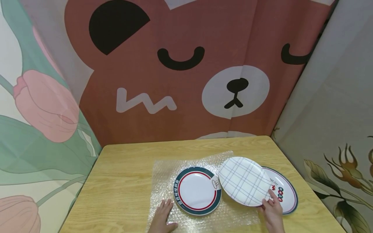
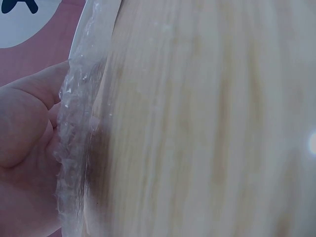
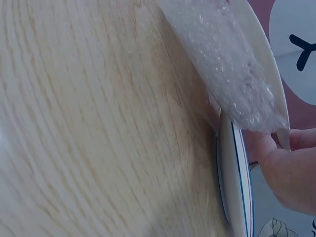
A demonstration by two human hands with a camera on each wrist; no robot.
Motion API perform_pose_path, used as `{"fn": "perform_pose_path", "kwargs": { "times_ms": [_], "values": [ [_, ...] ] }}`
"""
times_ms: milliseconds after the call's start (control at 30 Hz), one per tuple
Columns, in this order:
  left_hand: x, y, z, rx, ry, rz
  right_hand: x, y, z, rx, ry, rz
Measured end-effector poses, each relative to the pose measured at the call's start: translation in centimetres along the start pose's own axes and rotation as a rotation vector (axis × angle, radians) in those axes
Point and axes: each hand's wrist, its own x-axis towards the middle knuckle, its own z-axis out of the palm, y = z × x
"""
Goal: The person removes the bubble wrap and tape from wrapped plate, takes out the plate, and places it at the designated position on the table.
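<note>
My right hand [image 1: 272, 209] pinches the near right rim of a white plate with a blue check pattern [image 1: 244, 181]. That plate is tilted and overlaps the oval plate [image 1: 288, 194], which has a dark blue rim and red print, in the head view. A round plate with a teal rim and a red ring [image 1: 197, 191] lies on bubble wrap [image 1: 163, 171], left of the checked plate. Beside its lower left, my left hand [image 1: 162, 217] rests on the bubble wrap with its fingers extended. In the right wrist view, thumb and fingers meet at the checked plate's edge [image 3: 276, 84].
The wooden table [image 1: 122, 181] carries the bubble wrap and plates. Its right edge runs close by the oval plate. Printed curtains hang behind it and on both sides, with a bear face [image 1: 180, 84] at the back.
</note>
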Motion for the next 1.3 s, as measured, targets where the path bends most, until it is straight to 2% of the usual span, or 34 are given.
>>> {"fn": "perform_pose_path", "kwargs": {
  "times_ms": [133, 233, 400, 567, 767, 867, 1067, 1300],
  "values": [
    [-0.1, 0.1, 0.1, 0.020, 0.052, 0.026, 0.0, 0.0, -0.5, 0.082, -0.002, 0.005],
    [-0.1, 0.1, 0.1, 0.030, 0.080, 0.045, 0.0, -0.1, -0.7, 0.100, 0.029, 0.025],
    [-0.1, 0.3, -0.1, 0.025, 0.066, 0.046, -0.1, -0.3, -1.1, 0.091, 0.073, 0.049],
    [-0.1, 0.4, -0.3, 0.022, 0.056, 0.039, 0.2, -0.3, -1.7, 0.180, 0.090, 0.052],
    [0.0, 0.5, -0.5, -0.004, 0.027, 0.014, 0.5, -0.1, -2.3, 0.128, 0.115, 0.053],
    [0.0, 0.4, -0.4, 0.002, 0.039, 0.020, 0.6, 0.0, -2.6, 0.114, 0.131, 0.064],
    [-0.2, 0.2, -0.1, 0.022, 0.086, 0.060, 0.8, 0.0, -3.3, 0.163, 0.138, 0.070],
    [-0.2, 0.0, 0.2, 0.025, 0.099, 0.069, 0.9, -0.2, -4.2, 0.212, 0.168, 0.079]
  ]
}}
